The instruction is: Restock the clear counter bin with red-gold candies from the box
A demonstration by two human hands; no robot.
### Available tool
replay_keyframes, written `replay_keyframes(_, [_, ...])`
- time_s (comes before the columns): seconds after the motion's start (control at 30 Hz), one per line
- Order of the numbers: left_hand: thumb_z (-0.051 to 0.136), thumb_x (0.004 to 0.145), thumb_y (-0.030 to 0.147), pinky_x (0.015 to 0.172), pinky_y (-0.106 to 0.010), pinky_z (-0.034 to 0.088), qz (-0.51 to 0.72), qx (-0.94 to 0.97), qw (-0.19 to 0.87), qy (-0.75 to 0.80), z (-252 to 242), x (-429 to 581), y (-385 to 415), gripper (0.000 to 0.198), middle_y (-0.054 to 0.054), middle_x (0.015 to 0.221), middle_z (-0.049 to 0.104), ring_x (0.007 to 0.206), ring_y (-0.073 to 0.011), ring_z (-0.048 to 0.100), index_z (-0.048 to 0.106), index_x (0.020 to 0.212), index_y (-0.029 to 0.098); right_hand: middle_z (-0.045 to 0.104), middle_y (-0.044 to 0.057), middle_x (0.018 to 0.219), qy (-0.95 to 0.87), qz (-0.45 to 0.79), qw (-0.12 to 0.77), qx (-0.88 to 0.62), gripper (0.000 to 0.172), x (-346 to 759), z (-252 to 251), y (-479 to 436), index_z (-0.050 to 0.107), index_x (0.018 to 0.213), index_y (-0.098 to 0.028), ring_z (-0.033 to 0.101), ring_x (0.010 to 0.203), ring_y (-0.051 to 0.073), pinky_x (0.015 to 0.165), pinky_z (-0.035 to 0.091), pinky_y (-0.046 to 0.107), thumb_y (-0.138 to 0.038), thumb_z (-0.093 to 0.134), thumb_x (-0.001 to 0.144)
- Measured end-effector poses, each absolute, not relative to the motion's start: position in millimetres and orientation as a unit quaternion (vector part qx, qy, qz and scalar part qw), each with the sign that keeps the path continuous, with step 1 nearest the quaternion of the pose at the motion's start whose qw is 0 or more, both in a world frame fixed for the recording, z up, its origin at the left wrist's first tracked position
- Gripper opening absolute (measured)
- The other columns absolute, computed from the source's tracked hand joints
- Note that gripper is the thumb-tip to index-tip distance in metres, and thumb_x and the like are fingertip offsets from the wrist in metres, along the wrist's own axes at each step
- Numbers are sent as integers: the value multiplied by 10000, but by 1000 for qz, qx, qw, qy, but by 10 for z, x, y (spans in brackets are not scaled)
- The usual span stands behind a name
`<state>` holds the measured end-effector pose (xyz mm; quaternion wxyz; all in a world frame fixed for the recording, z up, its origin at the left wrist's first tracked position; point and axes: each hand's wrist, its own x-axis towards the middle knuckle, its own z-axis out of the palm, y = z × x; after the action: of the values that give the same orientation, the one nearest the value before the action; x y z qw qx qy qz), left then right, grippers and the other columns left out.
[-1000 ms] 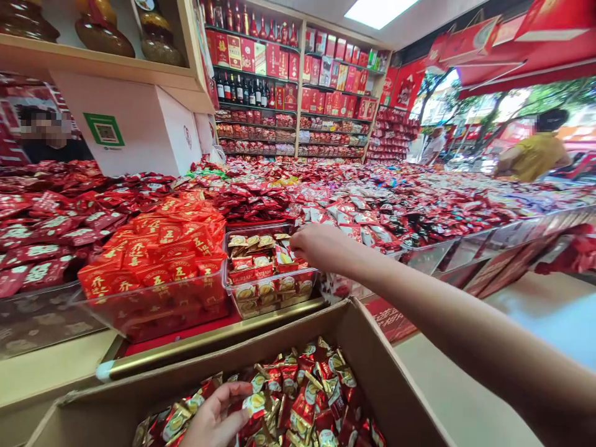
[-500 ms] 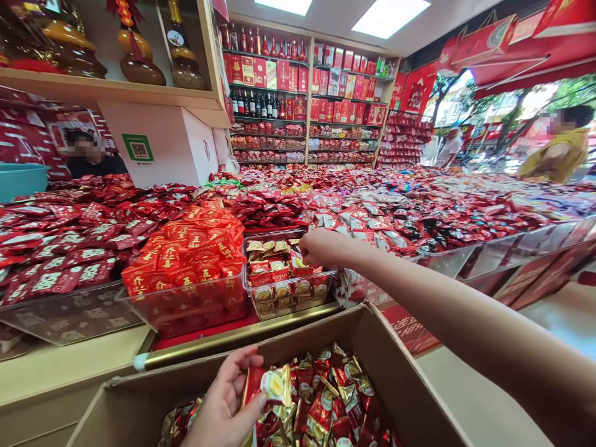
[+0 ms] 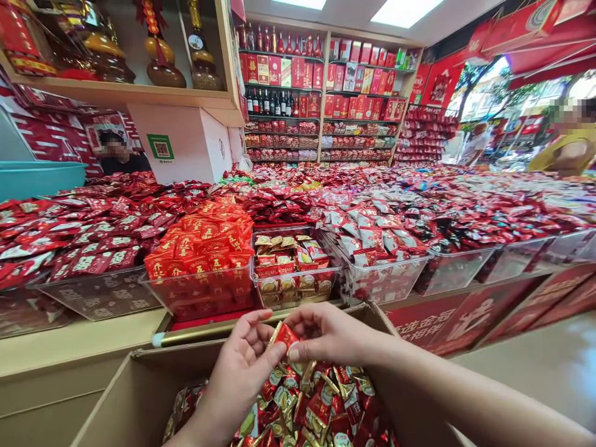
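Note:
Above the open cardboard box [image 3: 112,403], a red-and-gold wrapped candy [image 3: 285,335] is pinched between my two hands. My left hand [image 3: 246,360] grips it from the left, thumb on the front. My right hand [image 3: 326,332] has its thumb and fingers closed at the candy's right side, partly covering it. Loose candies [image 3: 321,406] of the same red and gold fill the box below. Just beyond stands a clear plastic bin [image 3: 298,273] with such candies laid in rows, the printing on their wrappers facing me.
Left of that bin is one of orange-red packets [image 3: 200,248]; white-and-red packets [image 3: 372,233] fill the bin on its right. A brass-coloured rail [image 3: 200,332] runs behind the box. A person in yellow [image 3: 565,146] is at far right, another person [image 3: 123,158] at back left.
My right hand has come back from the clear bin to my left hand and now grips the candy there. The left hand has risen slightly. The view has shifted a little left.

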<state>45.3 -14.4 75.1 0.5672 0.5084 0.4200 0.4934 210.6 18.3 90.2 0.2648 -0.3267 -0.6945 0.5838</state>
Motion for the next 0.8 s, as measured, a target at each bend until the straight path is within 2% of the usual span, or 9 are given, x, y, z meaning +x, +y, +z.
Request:
replay_keyframes(0.07, [599,680,230,637,-205,443,460,555,533,442,779,471,-101,322,41,710,534,698,-117,532,452,967,241,523,-24,647,-711,568,243,-335,269,2192,920,147,521,830,-136,457,559,68,521,372,193,-278,617,623])
replay_keyframes(0.13, [533,730,287,647,-232,440,419,637,460,454,933,489,31,195,6,765,575,722,-141,547,501,911,221,514,-27,623,-763,477,247,-359,181,2322,1071,168,525,758,-138,443,548,67,505,352,188,-277,580,655])
replay_keyframes(0.17, [495,754,297,657,-242,431,406,699,372,456,1048,500,138,159,-7,792,592,732,-149,549,532,884,212,514,-24,621,-790,408,261,-374,144,2397,1190,210,525,729,-139,444,555,69,511,347,189,-270,552,677])
replay_keyframes(0.2, [491,756,285,742,-261,408,397,760,259,445,1175,516,272,157,-23,858,596,814,-162,540,552,873,201,517,-21,624,-812,329,282,-391,119,2473,1325,275,525,708,-141,447,565,71,522,343,192,-260,524,695])
replay_keyframes(0.27, [416,788,250,833,-293,352,310,851,67,419,1415,567,590,208,-49,943,592,918,-177,504,564,914,174,517,-19,614,-828,176,316,-429,101,2606,1595,463,524,692,-144,443,565,73,530,332,196,-239,495,706])
replay_keyframes(0.33, [479,744,249,839,-310,328,244,879,52,406,1577,648,913,214,-50,937,619,920,-200,505,604,905,182,520,-18,605,-822,68,315,-469,82,2693,1787,683,524,694,-147,435,552,74,522,320,197,-224,497,690])
replay_keyframes(0.47, [563,667,313,676,-269,379,132,908,61,393,1629,836,1334,219,-44,835,665,774,-193,561,648,825,188,562,-5,650,-820,-33,240,-519,71,2726,1848,1023,539,702,-157,465,583,91,523,313,194,-166,506,640])
replay_keyframes(0.63, [556,690,324,549,-258,377,34,916,74,392,1554,922,1415,184,14,623,631,546,-120,529,627,680,155,606,23,719,-828,-68,145,-537,146,2651,1743,1122,559,730,-166,521,667,135,527,323,200,-121,492,608])
replay_keyframes(0.8, [532,726,307,546,-251,380,12,915,69,397,1543,863,1402,180,19,628,606,554,-106,518,606,709,144,623,47,792,-828,-60,64,-553,191,2523,1745,1101,565,806,-157,555,721,157,534,357,201,-120,494,633])
